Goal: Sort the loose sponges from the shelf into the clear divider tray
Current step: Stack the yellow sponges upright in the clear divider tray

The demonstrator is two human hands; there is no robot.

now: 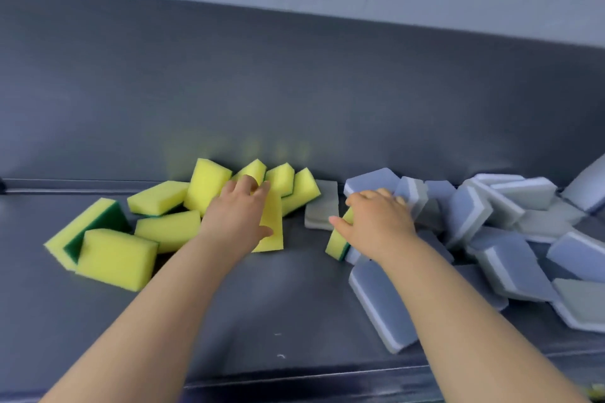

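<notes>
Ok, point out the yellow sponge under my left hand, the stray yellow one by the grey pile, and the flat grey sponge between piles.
held yellow sponge (274,244): head view, lower face.
stray yellow sponge (334,240): head view, yellow side.
flat grey sponge (322,206): head view, top face.

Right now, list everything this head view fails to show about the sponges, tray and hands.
Outside the frame: the clear divider tray, nowhere in the head view.
Cut by the right edge: the grey sponges, so no count.
Blurred: the right hand; its back hides whether it grips the yellow-green sponge.
Covered: the left hand hides its contact with a yellow sponge; grip unclear.
</notes>
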